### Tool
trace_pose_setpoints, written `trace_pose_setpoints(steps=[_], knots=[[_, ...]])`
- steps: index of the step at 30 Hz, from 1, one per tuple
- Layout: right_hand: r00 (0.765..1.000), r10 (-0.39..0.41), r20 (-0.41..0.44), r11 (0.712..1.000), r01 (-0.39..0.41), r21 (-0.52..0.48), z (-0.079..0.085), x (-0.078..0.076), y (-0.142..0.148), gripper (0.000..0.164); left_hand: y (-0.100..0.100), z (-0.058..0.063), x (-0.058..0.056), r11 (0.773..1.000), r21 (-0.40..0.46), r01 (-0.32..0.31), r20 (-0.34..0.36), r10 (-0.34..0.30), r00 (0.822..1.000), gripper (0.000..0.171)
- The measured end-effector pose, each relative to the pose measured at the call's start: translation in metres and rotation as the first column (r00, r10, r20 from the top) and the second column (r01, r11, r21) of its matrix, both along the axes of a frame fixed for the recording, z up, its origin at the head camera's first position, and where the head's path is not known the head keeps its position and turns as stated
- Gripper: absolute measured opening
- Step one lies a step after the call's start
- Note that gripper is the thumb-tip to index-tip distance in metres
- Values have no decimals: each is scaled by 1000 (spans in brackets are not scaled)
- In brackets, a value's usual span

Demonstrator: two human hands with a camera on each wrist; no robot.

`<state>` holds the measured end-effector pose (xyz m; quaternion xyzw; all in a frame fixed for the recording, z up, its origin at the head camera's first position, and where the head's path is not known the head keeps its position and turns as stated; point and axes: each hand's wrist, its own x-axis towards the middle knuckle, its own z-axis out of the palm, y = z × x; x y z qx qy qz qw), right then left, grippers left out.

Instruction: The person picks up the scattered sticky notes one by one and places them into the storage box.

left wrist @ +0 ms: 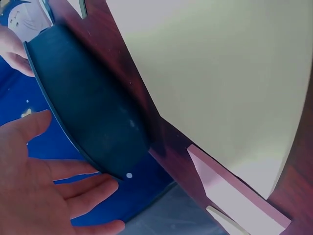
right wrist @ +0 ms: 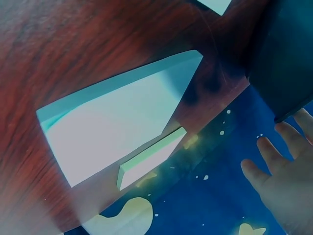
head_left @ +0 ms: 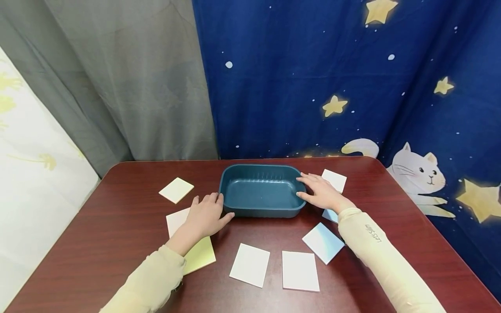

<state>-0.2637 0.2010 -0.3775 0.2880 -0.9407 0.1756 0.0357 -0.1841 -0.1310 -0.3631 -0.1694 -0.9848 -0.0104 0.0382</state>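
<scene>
Here, the dark teal tub (head_left: 261, 212) rests upright on the reddish-brown table (head_left: 129, 230), with a hand at each of its short ends. The left hand (head_left: 206, 216) is at the tub's left end, its fingers extended and spread, the fingertips against the rim and the thumb pointing to the near corner. The right hand (head_left: 322, 191) is at the tub's right end, fingers reaching out fairly straight with their tips at the rim; neither hand is curled tightly around it.

Square pads lie around the tub. To its left is a cream pad (head_left: 176, 190); nearer, a pinkish pad (head_left: 177, 220) and a yellow pad (head_left: 200, 255) are partly hidden by the left hand and forearm. In front of the tub lie a white pad (head_left: 249, 265) and, farther right, a pinkish-white pad (head_left: 300, 271). Off its near right corner is a pale blue pad (head_left: 323, 243); to its right, a bluer pad (head_left: 330, 215) and an off-white pad (head_left: 335, 178) are partly covered by the right hand and wrist. Behind the tub hang a grey curtain (head_left: 156, 87) and a starry blue curtain (head_left: 274, 95).
</scene>
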Motion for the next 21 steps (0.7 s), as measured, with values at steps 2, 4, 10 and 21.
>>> trace_pose_setpoints(steps=[2,4,10,21], knots=[[1000,-3,16,1000,3,-2,0,2,2,54,1,0,4,1000,-6,6,-12,-6,1000,66],[1000,1,26,1000,-1,0,0,4,3,54,2,0,8,1000,-17,12,-23,-12,1000,65],[1000,21,20,1000,-21,-1,1,12,6,53,3,0,19,999,-31,28,-47,-30,998,64],[1000,23,1,1000,-23,4,2,26,11,54,5,2,35,998,-50,45,-82,-49,995,62]])
